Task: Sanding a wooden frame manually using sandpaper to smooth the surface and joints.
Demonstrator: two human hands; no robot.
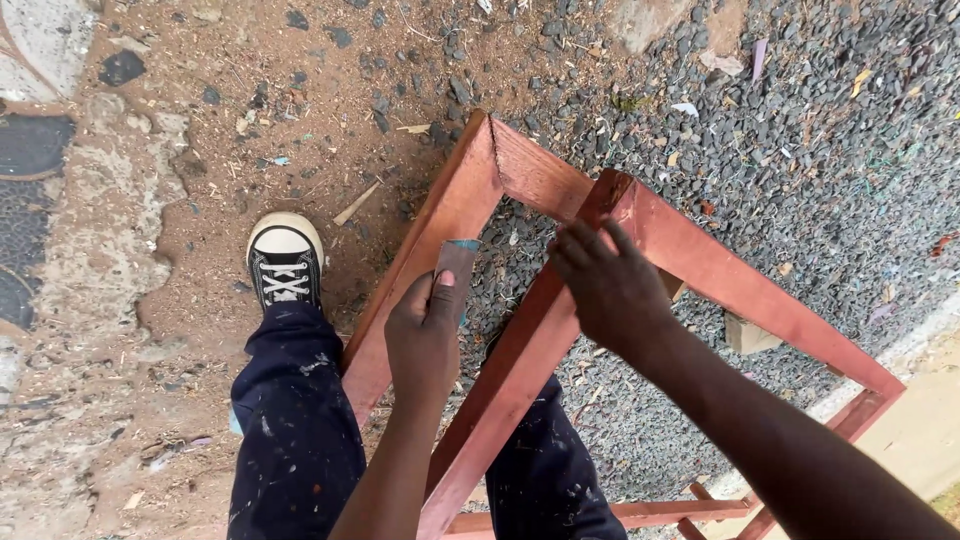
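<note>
Left hand (425, 335) I see pinched shut on a folded piece of sandpaper (455, 262) pressed against the near rail of the red-brown wooden frame (700, 262), while my right hand (608, 285) lies with fingers spread, gripping nothing, on the frame's corner joint above the gravel (800, 150).

- Outdoor ground, daylight, soft shadows.
- Left: bare reddish-brown dirt (300, 110) strewn with wood chips and small stones.
- Right: grey gravel (820, 150) with scattered scraps.
- Far left: cracked pale concrete edge (90, 230).
- Lower right: pale slab (915, 440).
</note>
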